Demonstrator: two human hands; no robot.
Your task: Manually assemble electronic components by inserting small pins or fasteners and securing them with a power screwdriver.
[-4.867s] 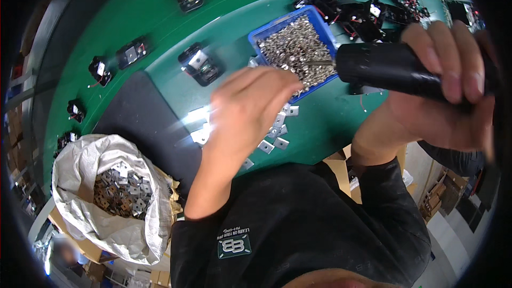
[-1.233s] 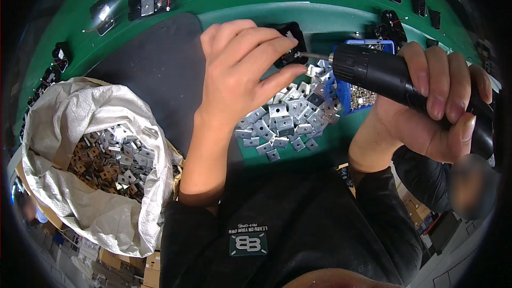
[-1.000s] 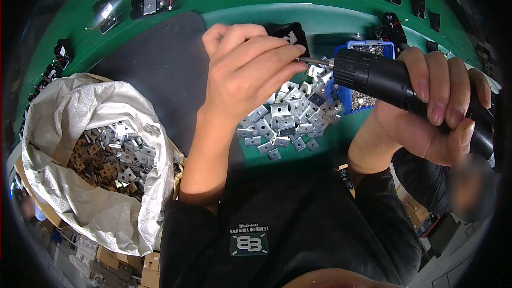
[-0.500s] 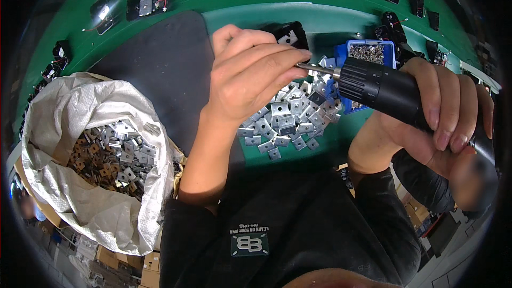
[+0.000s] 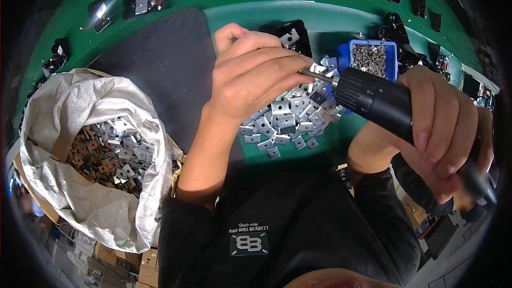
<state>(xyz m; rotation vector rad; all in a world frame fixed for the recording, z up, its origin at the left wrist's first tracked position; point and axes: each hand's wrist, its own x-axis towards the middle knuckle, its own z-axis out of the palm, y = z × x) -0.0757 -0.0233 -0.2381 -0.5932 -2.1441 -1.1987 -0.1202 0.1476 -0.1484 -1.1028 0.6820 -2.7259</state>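
My right hand (image 5: 440, 122) is wrapped round a black power screwdriver (image 5: 373, 96), whose slim metal bit (image 5: 321, 76) points left. At the tip of that bit the fingers of my left hand (image 5: 253, 72) are pressed together. Whatever they pinch is too small or too hidden to name. Below and behind the bit lies a heap of square metal plates with holes (image 5: 285, 120). Partly covered by my left hand, a black plastic housing (image 5: 298, 34) with a metal plate in it rests just beyond the fingers.
A blue bin of small screws (image 5: 368, 58) stands behind the screwdriver. To my left, a white woven sack (image 5: 48, 176) holds many more metal plates. A dark grey mat (image 5: 154, 69) covers part of the green table. Several black housings with wires (image 5: 144, 4) line the far side.
The screwdriver has dropped and tilted slightly, with its rear end lower and my right hand moving down with it. My left hand stays at the bit tip, barely shifted.
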